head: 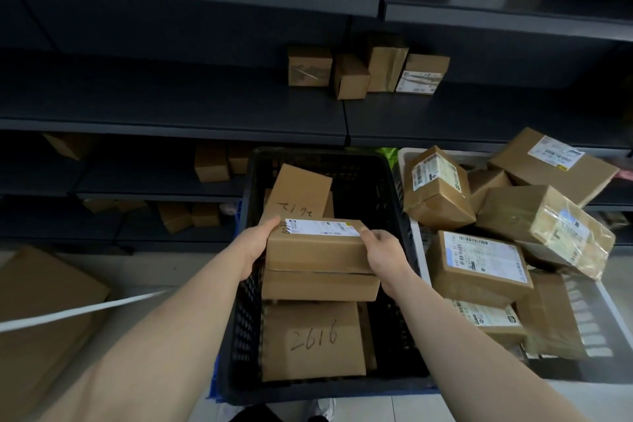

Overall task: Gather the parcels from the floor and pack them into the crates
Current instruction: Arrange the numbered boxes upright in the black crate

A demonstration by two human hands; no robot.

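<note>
Holding a labelled parcel (315,247) by its two short ends: left hand (255,243) curled round the left end, right hand (387,255) curled round the right end, thumbs on the top edge. The parcel's long axis runs left to right across the black crate (244,319). It sits within the crate's walls, on top of a plain box (320,286) of similar footprint; whether its weight is fully down I cannot tell. Both hands are equally near, one at each end. Judgement: setting down and release is the step in hand, and the fingers must slide outward toward crate walls that stand close on both sides. Count, black crate: four parcels seen, namely the held one, the plain box under it, a box marked 2616 (313,341) nearest me, and a leaning box (298,192) at the far end. Count, white crate (420,250), just right of the black one: at least seven parcels, heaped above its rim. Crates: two. One large carton (41,301) lies on the floor at left.
</note>
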